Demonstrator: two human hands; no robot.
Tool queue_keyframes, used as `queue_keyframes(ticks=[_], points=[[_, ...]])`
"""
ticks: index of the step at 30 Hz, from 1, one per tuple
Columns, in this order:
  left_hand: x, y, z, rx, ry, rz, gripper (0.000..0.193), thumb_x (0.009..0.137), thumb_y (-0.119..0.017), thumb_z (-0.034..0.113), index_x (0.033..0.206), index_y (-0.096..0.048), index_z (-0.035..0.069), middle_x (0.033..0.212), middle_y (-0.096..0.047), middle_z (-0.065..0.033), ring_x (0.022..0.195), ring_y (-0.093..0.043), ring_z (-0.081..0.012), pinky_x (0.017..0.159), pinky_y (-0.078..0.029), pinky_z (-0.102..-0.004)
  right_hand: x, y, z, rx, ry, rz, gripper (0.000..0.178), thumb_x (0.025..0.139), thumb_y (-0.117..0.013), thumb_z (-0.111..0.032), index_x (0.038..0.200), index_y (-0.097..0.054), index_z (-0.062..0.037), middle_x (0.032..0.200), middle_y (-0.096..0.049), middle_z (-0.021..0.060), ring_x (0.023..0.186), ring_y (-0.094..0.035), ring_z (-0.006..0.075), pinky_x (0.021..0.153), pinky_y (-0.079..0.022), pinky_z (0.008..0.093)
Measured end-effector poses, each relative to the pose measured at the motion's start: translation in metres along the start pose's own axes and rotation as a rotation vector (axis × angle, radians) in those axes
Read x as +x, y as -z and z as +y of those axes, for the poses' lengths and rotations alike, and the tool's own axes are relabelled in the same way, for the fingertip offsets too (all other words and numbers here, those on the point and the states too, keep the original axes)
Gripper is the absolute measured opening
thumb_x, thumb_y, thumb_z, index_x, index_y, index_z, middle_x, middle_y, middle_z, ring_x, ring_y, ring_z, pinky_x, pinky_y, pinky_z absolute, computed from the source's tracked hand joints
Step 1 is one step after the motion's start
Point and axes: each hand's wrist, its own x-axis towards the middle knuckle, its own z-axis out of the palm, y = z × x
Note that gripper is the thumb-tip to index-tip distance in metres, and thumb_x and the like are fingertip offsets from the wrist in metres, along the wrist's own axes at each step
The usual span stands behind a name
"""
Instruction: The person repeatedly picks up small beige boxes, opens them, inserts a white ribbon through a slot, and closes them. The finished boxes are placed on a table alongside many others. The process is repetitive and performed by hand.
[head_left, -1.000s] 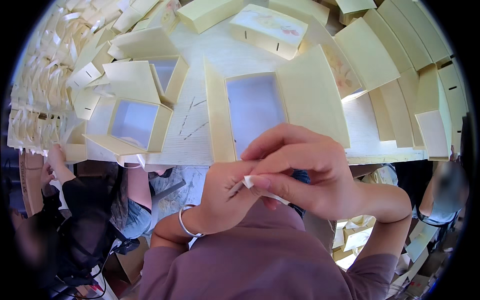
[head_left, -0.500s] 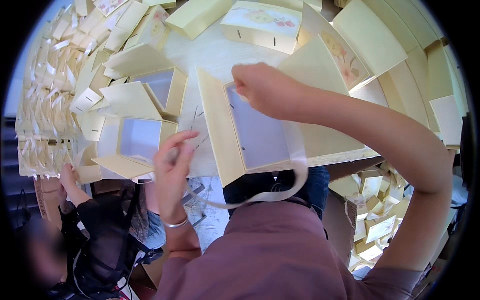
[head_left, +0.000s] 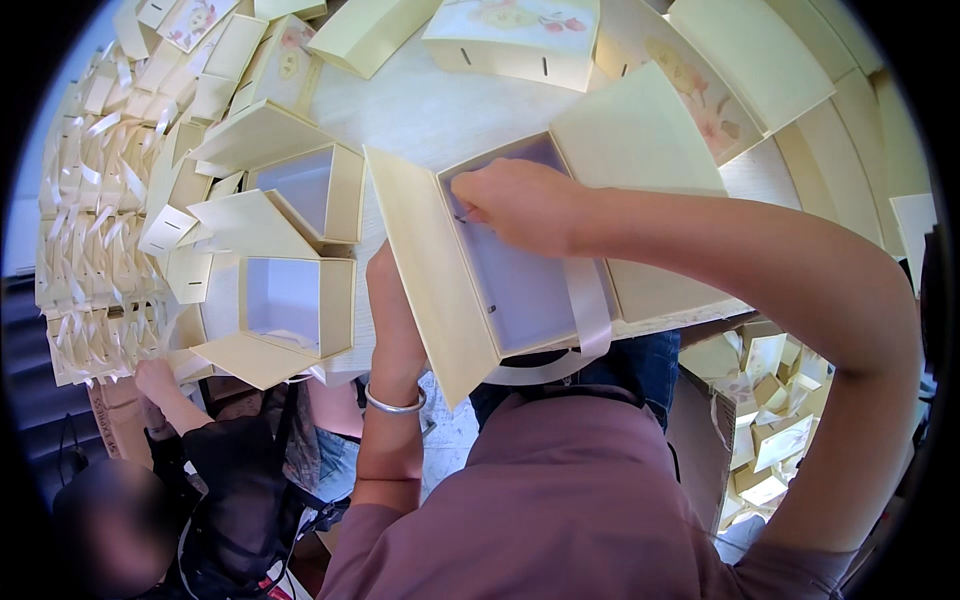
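Observation:
A cream folding box (head_left: 610, 280) with a pale lilac inside lies open before me, one flap (head_left: 420, 270) raised on its left and a wider panel folded out right. My right hand (head_left: 515, 205) reaches inside it, fingers pinched at a small slot high on the left wall. Whatever they grip is hidden. Another slot (head_left: 491, 310) shows lower on that wall. Behind the raised flap is my left hand (head_left: 383, 265), its fingers out of sight. A white ribbon (head_left: 590, 305) hangs over the box's near edge and loops left beneath the flap.
Two more open cream boxes (head_left: 338, 300) stand to the left. Ribboned boxes (head_left: 100, 240) are stacked at the far left, beside a co-worker's hand (head_left: 155, 378). A flower-printed box (head_left: 510, 50) lies at the back. A carton of boxes (head_left: 770, 430) is at lower right.
My left hand has moved up and gone behind the raised flap. My right hand has lowered to the left wall's slot. The box has turned slightly, and the ribbon loop is shorter.

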Motion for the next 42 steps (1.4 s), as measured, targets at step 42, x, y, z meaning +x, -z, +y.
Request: queue_keyframes(ticks=[42], points=[[-0.092,0.089,-0.011,0.154,0.189,0.742,0.008,0.086,-0.045,0.005,0.092,-0.044,0.000,0.073,-0.048,-0.0038,0.056,-0.044,-0.0068,0.048,-0.036,-0.0195,-0.010,0.047,0.001,-0.591,-0.154,0.025,0.056,0.075,-0.059,-0.010,0.125,-0.033,-0.0059,0.091,-0.056,0.0170,0.082,-0.058,0.0255,0.069,-0.047,0.0349]])
